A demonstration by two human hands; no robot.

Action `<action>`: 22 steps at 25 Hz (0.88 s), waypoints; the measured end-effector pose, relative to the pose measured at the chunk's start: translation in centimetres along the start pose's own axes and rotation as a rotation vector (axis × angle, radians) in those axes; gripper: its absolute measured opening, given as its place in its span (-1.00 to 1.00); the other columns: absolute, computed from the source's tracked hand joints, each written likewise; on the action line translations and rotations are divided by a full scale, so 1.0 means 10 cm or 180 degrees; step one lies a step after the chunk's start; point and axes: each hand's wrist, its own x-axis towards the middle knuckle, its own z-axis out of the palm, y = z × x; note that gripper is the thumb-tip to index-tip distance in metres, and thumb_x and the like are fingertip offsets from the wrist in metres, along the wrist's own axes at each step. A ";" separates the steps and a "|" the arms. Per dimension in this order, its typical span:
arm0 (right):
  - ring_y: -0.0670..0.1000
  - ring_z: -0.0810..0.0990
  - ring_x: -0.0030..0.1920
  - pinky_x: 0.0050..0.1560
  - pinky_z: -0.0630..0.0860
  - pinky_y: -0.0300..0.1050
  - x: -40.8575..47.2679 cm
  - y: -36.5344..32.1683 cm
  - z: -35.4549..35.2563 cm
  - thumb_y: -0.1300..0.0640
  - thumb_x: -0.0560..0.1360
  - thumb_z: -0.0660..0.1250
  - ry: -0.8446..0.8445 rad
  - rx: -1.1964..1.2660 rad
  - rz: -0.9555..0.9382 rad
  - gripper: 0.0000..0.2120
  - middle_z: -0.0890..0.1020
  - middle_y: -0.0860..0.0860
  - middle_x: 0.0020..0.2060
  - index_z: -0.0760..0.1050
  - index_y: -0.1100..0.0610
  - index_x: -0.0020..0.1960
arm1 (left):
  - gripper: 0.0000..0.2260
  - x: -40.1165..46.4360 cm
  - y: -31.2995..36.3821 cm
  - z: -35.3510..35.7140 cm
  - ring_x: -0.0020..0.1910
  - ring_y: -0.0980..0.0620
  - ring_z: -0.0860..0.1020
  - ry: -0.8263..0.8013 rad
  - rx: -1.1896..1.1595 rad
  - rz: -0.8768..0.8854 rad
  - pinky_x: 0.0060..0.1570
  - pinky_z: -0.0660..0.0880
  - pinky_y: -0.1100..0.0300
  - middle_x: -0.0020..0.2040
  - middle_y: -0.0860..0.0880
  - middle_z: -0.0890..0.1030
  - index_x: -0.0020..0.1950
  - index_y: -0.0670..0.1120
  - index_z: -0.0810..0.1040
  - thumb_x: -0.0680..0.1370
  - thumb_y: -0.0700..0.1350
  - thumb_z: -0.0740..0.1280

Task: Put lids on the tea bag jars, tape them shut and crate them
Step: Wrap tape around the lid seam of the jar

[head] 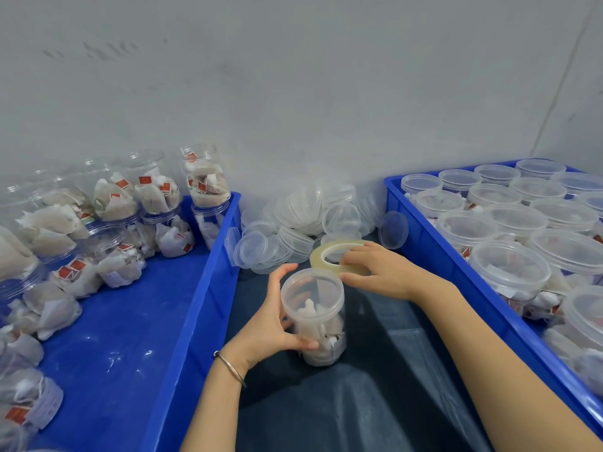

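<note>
My left hand (272,324) is wrapped round a clear jar (318,319), thumb across its front and fingers behind its upper wall. The jar stands upright on the dark cloth (375,386) between the two crates, right in front of me. It is packed with white tea bags and a clear lid (311,290) sits on top; I cannot tell whether tape already runs round the rim.

My right hand (380,270) grips the tape roll (337,256) just behind the jar, fingers curled over the roll's near edge, with the lowest finger reaching to the lid's right side. The roll is pale and translucent, tilted so its open core shows.

Behind the roll, against the wall, lies a loose heap of spare lids (293,223), some flat, some on edge, some leaning on the crate walls.

The left crate (195,305) is blue and holds open jars (153,194) full of tea bags with red tags. They are stacked along its far and left sides, most of them tipped or lying down, and much of the blue floor is bare.

The right crate (440,256), also blue, holds lidded jars (509,272) standing upright in close rows, touching one another, tea bags visible through their walls and lids.

A thin bangle (230,367) circles my left wrist.
</note>
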 end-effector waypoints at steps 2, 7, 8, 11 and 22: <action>0.03 0.49 -0.07 0.01 0.47 0.05 -0.03 0.00 -0.02 -0.13 0.54 0.25 0.0003 0.0234 0.0128 -0.76 0.56 -0.03 -0.16 0.52 0.03 -0.08 | -0.14 0.00 0.07 -0.01 0.25 0.13 0.49 0.0012 0.0327 -0.0231 0.18 0.52 0.13 0.32 0.02 0.39 0.26 0.16 0.13 0.25 -0.34 0.60; 0.06 0.44 -0.12 -0.05 0.43 0.08 -0.09 -0.03 0.00 -0.07 0.54 0.16 0.0104 0.0265 0.0078 -0.68 0.50 0.07 -0.20 0.48 0.19 -0.12 | -0.10 -0.10 0.26 0.09 0.11 0.10 0.48 0.1115 0.1426 -0.0248 0.09 0.53 0.23 0.25 0.04 0.32 0.39 0.20 0.26 0.20 -0.22 0.64; 0.06 0.42 -0.10 -0.02 0.44 0.12 -0.09 -0.03 0.01 -0.04 0.54 0.14 0.0057 0.0151 0.0140 -0.69 0.47 0.06 -0.21 0.44 0.20 -0.14 | -0.04 -0.11 0.29 0.15 0.21 0.06 0.44 0.1083 0.1616 -0.0317 0.18 0.48 0.18 0.31 0.03 0.27 0.49 0.17 0.15 0.24 -0.16 0.62; 0.05 0.38 -0.03 -0.02 0.38 0.06 -0.10 -0.06 0.05 0.01 0.55 0.13 0.0051 -0.0249 0.0271 -0.79 0.44 0.01 -0.20 0.40 0.12 -0.15 | 0.07 -0.02 0.43 0.43 0.43 -0.02 0.15 0.1017 0.2068 -0.0760 0.35 0.28 0.06 0.42 0.05 0.06 0.56 0.12 -0.10 0.26 0.26 0.51; -0.16 0.32 -0.06 -0.24 0.32 -0.15 -0.25 0.17 0.04 -0.34 0.49 0.14 0.0632 -0.0696 0.0086 -0.57 0.45 -0.14 -0.26 0.34 0.02 -0.23 | -0.35 0.12 0.73 0.07 0.39 0.03 0.20 0.0130 0.2520 -0.0784 0.33 0.30 -0.14 0.40 0.14 0.28 0.44 0.16 0.21 0.42 0.17 0.42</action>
